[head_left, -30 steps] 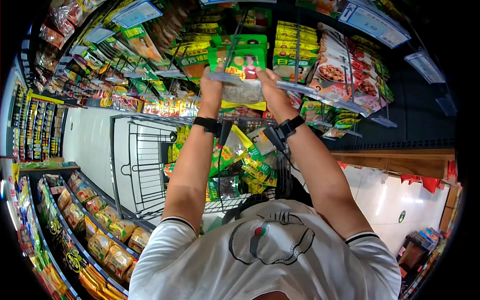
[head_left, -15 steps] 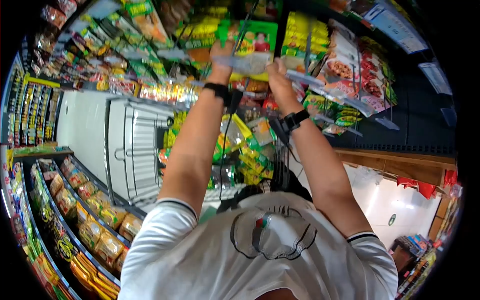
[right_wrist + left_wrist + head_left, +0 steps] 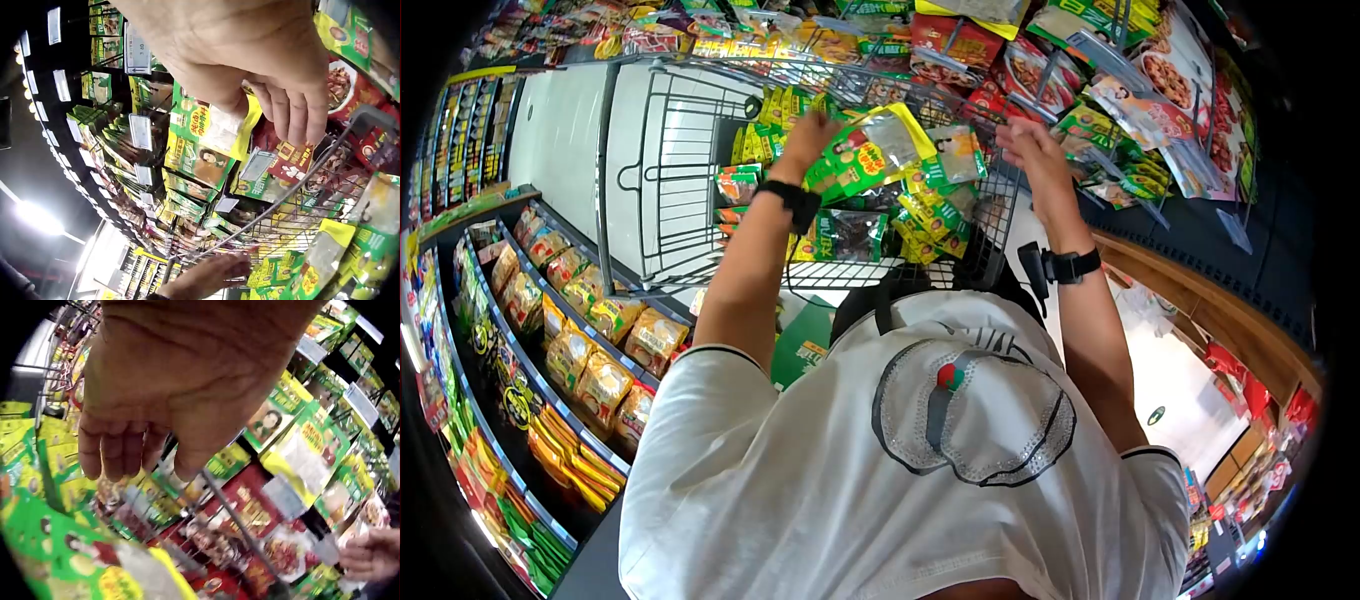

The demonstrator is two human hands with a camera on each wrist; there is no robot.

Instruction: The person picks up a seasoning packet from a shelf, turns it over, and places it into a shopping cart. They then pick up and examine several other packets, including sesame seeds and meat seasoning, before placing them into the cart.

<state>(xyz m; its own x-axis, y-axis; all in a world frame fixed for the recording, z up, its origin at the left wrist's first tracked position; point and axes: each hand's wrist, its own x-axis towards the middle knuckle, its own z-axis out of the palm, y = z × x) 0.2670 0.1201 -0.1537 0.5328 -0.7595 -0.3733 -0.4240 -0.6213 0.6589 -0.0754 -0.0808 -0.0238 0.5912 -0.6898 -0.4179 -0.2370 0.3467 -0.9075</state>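
My left hand (image 3: 808, 140) hovers over the shopping cart (image 3: 648, 180), just left of a green packet with a yellow edge (image 3: 865, 158). In the left wrist view the fingers of this hand (image 3: 181, 387) hang loosely bent with nothing in them, above the green packet (image 3: 119, 578). Over the cart's right side, near the shelf, my right hand (image 3: 1042, 170) has its fingers relaxed and holds nothing. The right wrist view has that hand (image 3: 256, 56) in front of a hanging green-and-yellow packet (image 3: 209, 122), its thumb overlapping it; contact there cannot be told.
Hanging food packets (image 3: 960, 50) line the dark rack across the top and right, with price tags (image 3: 140, 131) jutting out. Bagged goods (image 3: 655, 335) fill a shelf at the left. More small yellow-green packets (image 3: 930, 215) lie in the cart. A wooden ledge (image 3: 1190, 290) runs at the right.
Both hands have come away from the green packet at the rack and moved down and apart, over the cart. The view has tilted, bringing the cart higher in the picture.
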